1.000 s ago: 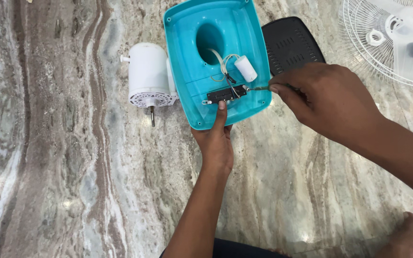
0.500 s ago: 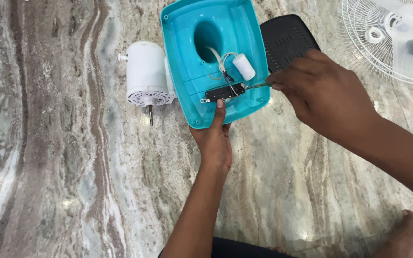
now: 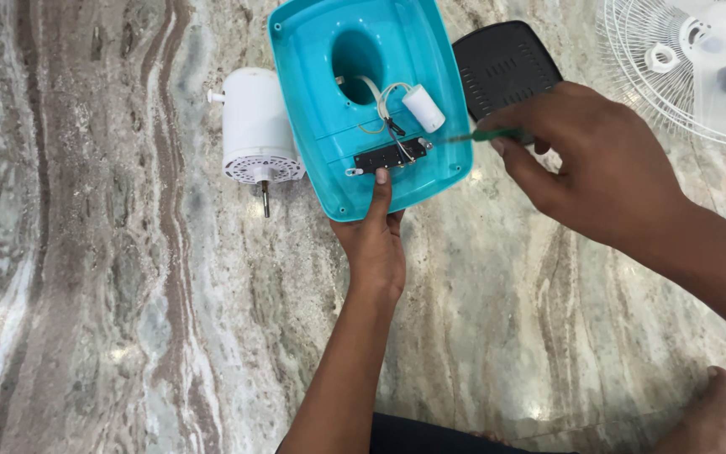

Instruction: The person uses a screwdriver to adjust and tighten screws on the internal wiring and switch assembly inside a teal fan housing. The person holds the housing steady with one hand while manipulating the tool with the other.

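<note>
Hands work on a teal shell (image 3: 397, 50) lying on the marble floor (image 3: 86, 294). Left hand (image 3: 377, 244) grips its near edge, thumb pressing a black strip (image 3: 390, 156). Right hand (image 3: 586, 164) pinches a green screwdriver (image 3: 485, 134), whose tip could slip into nearby wires (image 3: 384, 105).

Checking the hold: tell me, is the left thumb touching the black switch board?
Touching: the head view shows the left hand's thumb tip pressed on the black switch board.

White cylindrical motor housing (image 3: 255, 126) lying on its side on the marbled stone floor (image 3: 86, 277), shaft towards the viewer; black vented cover (image 3: 502, 63) flat nearby; white wire fan guard (image 3: 691, 71) at top right
</note>
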